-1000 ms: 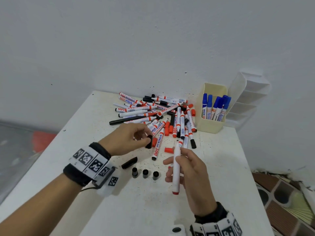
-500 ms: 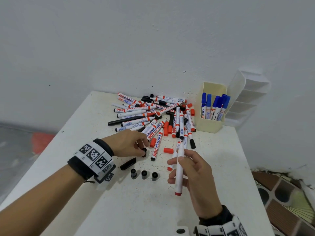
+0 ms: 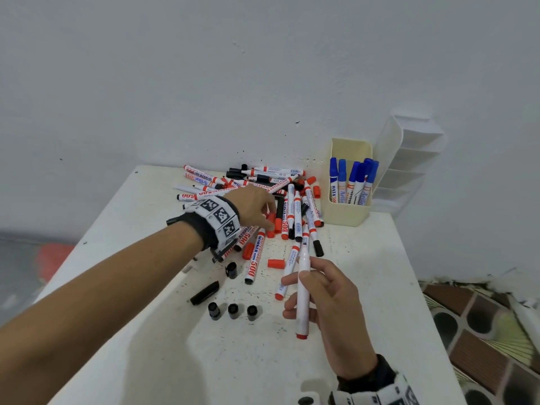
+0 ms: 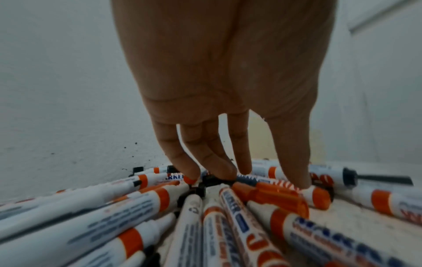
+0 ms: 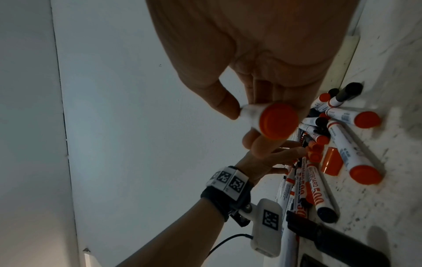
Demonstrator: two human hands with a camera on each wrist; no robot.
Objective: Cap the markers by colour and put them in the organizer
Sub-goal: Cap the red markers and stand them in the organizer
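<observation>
Since the earlier frames, left hand has travelled from the near edge of the pile of markers farther into it, and a black cap it was holding now lies on the white surface. Its grip is apart: the straightened fingertips touch down among red-banded barrels and loose red caps, closed on nothing. Right hand holds a white marker with a red end nearly upright, near and to the right of the pile, its grip clamped on the barrel between thumb and fingers; the wrist view shows the red end plug facing the camera. Three black caps stand in a row on the near part of the surface, beside a black marker. At far right the cream organizer holds blue-capped markers upright.
</observation>
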